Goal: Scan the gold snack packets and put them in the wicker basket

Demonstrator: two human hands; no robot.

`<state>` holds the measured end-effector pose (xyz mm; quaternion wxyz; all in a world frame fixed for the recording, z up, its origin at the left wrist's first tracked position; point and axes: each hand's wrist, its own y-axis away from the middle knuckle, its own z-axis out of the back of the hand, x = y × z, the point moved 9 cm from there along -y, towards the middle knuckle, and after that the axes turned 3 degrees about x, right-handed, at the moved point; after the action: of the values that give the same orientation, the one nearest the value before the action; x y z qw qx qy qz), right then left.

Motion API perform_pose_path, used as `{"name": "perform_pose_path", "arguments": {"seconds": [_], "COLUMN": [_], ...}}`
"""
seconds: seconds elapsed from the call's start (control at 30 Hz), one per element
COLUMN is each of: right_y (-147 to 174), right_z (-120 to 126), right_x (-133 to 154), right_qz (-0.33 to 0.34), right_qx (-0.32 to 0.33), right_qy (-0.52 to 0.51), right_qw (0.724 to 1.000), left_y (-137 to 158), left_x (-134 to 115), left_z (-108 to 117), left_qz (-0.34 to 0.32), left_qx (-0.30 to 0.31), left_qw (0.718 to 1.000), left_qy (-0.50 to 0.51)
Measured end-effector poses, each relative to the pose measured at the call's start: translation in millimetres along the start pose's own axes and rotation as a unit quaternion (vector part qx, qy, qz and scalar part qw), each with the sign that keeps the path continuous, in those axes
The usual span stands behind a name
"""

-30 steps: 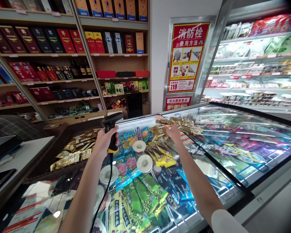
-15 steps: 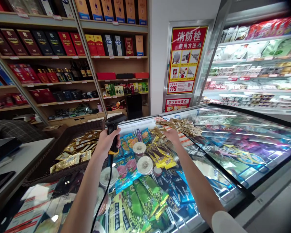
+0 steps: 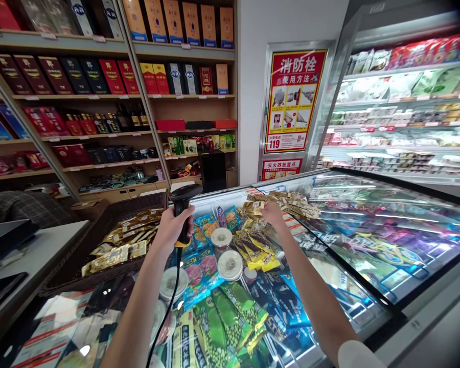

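My left hand is wrapped around the handle of a black and yellow barcode scanner, held upright over the left part of the open freezer. The scanner's black cord hangs down past my forearm. At the back of the freezer, my right hand is closed at the edge of a gold ice cream packet; its fingertips are partly hidden. More gold packets lie heaped on the glass beside it. Yellow-wrapped ice creams rest below this hand, with white-lidded tubs to their left.
A dark wicker basket with gold packets stands left of the freezer. Sliding glass lids cover its right side. Green packets fill the front. A counter is at far left, with part of a person in a checked sleeve behind.
The view has tilted up slightly, so the scene sits a little lower. My right hand has shifted slightly at the gold packet. The scanner stays in my left hand.
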<state>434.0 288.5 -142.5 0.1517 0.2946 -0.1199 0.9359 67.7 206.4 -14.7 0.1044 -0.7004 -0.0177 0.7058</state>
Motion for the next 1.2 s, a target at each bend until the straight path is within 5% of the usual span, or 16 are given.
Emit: {"name": "perform_pose_path", "arguments": {"seconds": [0.27, 0.4, 0.53, 0.7, 1.2], "right_y": [36, 46, 44, 46, 52], "right_z": [49, 65, 50, 27, 11], "right_x": [79, 88, 91, 105, 122], "right_qz": [0.125, 0.133, 0.142, 0.148, 0.171], "right_qx": [-0.081, -0.108, -0.050, -0.014, -0.001], "right_qy": [0.047, -0.064, -0.302, -0.438, -0.464], "right_qw": [0.988, 0.983, 0.941, 0.886, 0.869], "left_y": [6, 11, 13, 13, 29], "left_x": [-7, -13, -15, -14, -17], "left_z": [-8, -14, -18, -20, -40], "left_qz": [-0.022, -0.025, -0.027, -0.031, -0.016], "left_qx": [-0.005, -0.003, 0.003, 0.005, 0.019], "left_qw": [1.000, 0.999, 0.999, 0.999, 0.996], "left_qy": [-0.020, -0.025, -0.028, -0.035, -0.091]}}
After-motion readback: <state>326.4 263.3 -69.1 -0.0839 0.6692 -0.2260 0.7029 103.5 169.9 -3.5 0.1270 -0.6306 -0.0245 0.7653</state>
